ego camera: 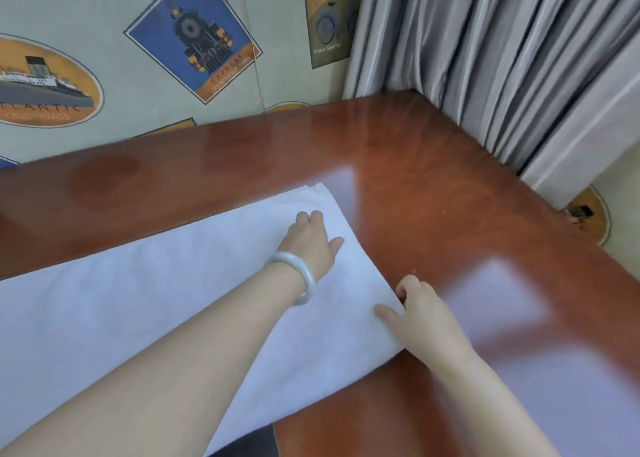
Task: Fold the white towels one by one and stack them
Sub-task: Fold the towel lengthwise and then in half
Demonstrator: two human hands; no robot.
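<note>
1. Lying flat on the surface (pixel 433 186), the white towel (pixel 138 300) runs from the left frame edge to mid-frame and ends in a straight right edge.
2. Right grip (pixel 424 314) grasps that right edge, with the thumb on top of the cloth and the fingers tucked under it.
3. Left grip (pixel 311 240) rests on top of the towel near its far right corner. Fingers are bent and the tips hidden, so cannot tell if it grasps cloth or just presses. Pale bangle (pixel 299 278) on that wrist.
4. Surface is glossy reddish-brown wood, with pale glare patches right of the towel.
5. Wall (pixel 138 124) behind the surface is pale green, printed with poster motifs: ship (pixel 45 82) lettered "ATLANTIC", locomotive (pixel 194 37) lettered "EXPRESS", and a bicycle panel (pixel 329 23).
6. Grey curtain (pixel 502 58) hangs in folds along the surface's far right side and meets the wall at the corner.
</note>
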